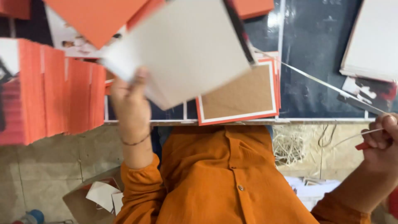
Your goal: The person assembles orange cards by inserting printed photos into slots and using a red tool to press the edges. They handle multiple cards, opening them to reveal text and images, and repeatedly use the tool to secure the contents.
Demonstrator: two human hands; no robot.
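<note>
Left hand (132, 103) fingers grip a pale board (182, 49) lifted over the tabletop (315, 45) above an orange-edged cover (238, 97); right hand (381, 141) fingers closed on a red-handled tool (362, 146) and thin strip (331, 86).

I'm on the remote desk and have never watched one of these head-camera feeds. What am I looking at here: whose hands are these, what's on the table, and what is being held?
There is one picture, from a camera worn on a person's head, looking down past their orange shirt to the work table.

The left hand lifts a pale cardboard sheet, thumb on its lower corner; the sheet is blurred. The right hand is closed around a small red-handled tool, and a thin pale strip runs from that hand up across the table.

On the table lies a brown board with a white and orange border. To the left stands a stack of orange pieces. A pile of pale sheets sits at upper right. Thin trimmings lie on the floor below the table edge.
</note>
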